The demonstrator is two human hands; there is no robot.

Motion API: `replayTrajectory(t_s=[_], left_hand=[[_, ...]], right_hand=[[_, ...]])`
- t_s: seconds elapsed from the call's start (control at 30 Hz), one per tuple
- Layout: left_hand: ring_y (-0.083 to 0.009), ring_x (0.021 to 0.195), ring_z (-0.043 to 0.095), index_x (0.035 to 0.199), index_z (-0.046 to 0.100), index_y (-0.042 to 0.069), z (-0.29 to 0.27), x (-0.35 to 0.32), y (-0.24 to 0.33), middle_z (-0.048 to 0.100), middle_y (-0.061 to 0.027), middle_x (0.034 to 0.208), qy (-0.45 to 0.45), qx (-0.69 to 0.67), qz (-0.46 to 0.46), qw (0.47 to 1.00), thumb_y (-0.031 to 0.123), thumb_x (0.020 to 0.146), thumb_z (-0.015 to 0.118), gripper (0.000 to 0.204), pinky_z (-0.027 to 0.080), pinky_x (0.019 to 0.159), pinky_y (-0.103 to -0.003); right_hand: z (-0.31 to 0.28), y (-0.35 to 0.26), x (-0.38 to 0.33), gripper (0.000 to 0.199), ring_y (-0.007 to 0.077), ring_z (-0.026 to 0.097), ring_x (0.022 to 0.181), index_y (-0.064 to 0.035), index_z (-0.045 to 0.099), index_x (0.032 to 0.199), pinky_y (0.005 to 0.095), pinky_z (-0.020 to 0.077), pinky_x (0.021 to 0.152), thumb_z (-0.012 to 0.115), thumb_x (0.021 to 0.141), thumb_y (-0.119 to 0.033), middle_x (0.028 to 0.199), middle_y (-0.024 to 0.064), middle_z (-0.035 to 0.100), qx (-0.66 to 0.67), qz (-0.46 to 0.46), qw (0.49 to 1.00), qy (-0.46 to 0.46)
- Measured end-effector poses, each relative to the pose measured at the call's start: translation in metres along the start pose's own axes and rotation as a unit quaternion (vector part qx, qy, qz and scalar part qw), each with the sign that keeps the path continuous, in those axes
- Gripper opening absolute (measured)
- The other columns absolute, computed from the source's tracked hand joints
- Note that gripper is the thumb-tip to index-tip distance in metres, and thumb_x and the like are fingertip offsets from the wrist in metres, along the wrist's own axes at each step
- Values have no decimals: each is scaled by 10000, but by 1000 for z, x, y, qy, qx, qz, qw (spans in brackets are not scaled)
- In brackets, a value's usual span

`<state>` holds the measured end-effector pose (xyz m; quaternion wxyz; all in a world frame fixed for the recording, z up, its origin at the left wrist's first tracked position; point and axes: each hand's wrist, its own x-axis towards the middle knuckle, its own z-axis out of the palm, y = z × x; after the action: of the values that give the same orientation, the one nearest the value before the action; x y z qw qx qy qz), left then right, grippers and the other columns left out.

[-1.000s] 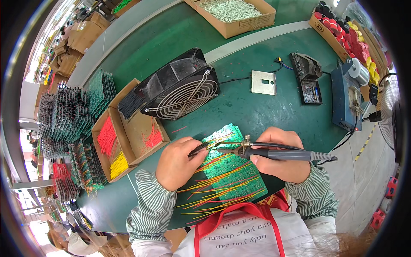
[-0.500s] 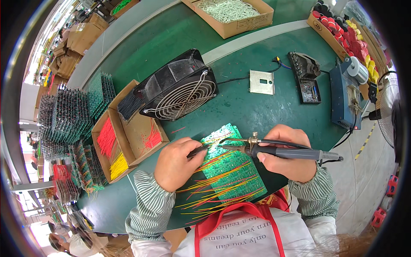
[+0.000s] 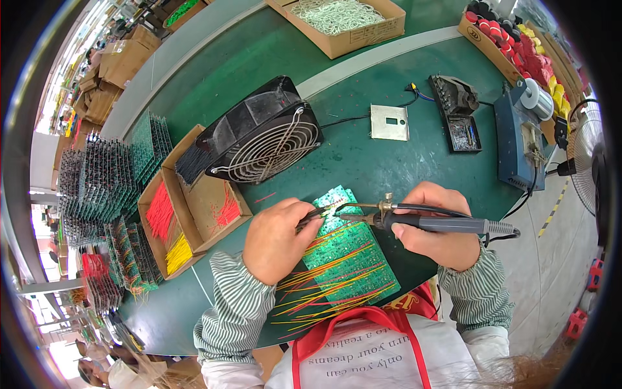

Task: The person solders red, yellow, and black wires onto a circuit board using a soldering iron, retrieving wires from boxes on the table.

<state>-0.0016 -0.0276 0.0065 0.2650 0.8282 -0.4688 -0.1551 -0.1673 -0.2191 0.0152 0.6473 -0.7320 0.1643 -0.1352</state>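
Two hands at surface's near edge: left hand point(image 3: 277, 241) pinches wire onto circuit board point(image 3: 346, 256), steadying it; right hand point(image 3: 437, 227) grips soldering iron point(image 3: 440, 224), tip at joint.

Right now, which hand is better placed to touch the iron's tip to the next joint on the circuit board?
The right hand: it already grips the soldering iron, whose tip sits over the green circuit board. The left hand is pinching a wire at that spot.

Green circuit board point(image 3: 346, 249) lies flat, wired, grey soldering iron point(image 3: 427, 223) level above.
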Motion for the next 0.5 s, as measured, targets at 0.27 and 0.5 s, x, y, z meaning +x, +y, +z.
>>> replayTrajectory(t_s=[0.27,0.5], left_hand=[[-279,663,605,850,642,12,4,6,-4,608,-113,766,-7,-26,-17,1000,164,789,657,165,474,588,-373],[-281,660,604,838,637,8,4,5,-4,607,-113,763,-11,-26,-22,999,156,778,657,162,476,584,-376]], right_hand=[[1,2,6,151,45,545,590,-14,592,791,221,441,527,710,726,-81,655,15,601,-43,-21,999,-13],[-3,0,4,157,47,550,587,-14,595,795,218,444,528,715,716,-76,653,17,605,-25,-10,1000,3]])
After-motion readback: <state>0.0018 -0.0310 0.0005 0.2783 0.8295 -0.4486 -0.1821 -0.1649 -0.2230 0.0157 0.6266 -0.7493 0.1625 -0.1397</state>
